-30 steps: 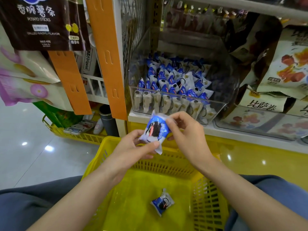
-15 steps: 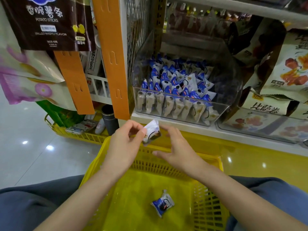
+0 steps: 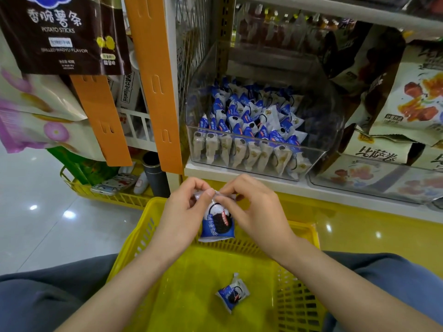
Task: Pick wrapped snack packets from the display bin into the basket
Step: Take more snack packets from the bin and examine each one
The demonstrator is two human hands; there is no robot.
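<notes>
A glossy shop floor (image 3: pixel 36 224) lies at 9 o'clock. A hanging bag (image 3: pixel 64 34) reads "POTATO STICKS". Both hands, left hand (image 3: pixel 184 212) and right hand (image 3: pixel 256 209), pinch a blue snack packet (image 3: pixel 217 224) above the yellow basket (image 3: pixel 191 295), the display bin (image 3: pixel 259 121) at 12 o'clock.

Bright overhead light glares off the floor (image 3: pixel 48 212); edges bow, corners slightly blurred.

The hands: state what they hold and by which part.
Both the left hand and right hand pinch one blue snack packet by its top crimped edge; it hangs above the yellow basket.
</notes>
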